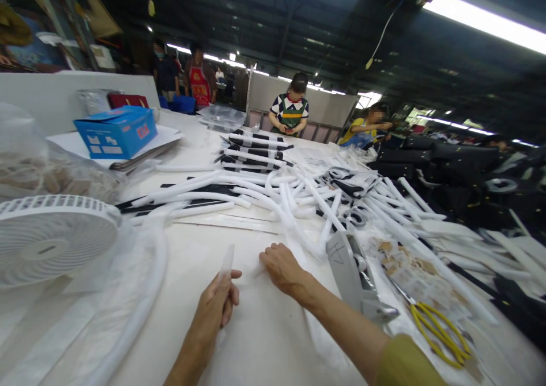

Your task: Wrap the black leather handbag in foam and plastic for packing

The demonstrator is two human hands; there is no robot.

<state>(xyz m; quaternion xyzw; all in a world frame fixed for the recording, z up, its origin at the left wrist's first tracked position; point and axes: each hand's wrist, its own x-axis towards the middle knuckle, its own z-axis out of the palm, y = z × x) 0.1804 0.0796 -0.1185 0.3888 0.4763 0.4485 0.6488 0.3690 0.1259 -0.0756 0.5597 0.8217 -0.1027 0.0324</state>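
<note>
My left hand (218, 302) is closed on a thin, whitish, translucent strip (228, 258) that sticks up past the thumb, with more of it trailing below the fingers. To its right, my right hand (282, 268) is closed with its fingertips pinched together. Some pale, see-through material seems to lie at those fingertips, but it is too faint to name. Both hands are just above the white table (200, 241). A grey tape dispenser (347, 266) stands close to my right forearm.
White foam-like tubes (256, 195) lie piled beyond my hands, with black-and-white bundles (255, 152) behind. Yellow-handled scissors (441, 332) lie at right among small packets (412, 275). At left stand a white fan (55, 241) and a blue box (117, 133). A person (290, 110) works across the table.
</note>
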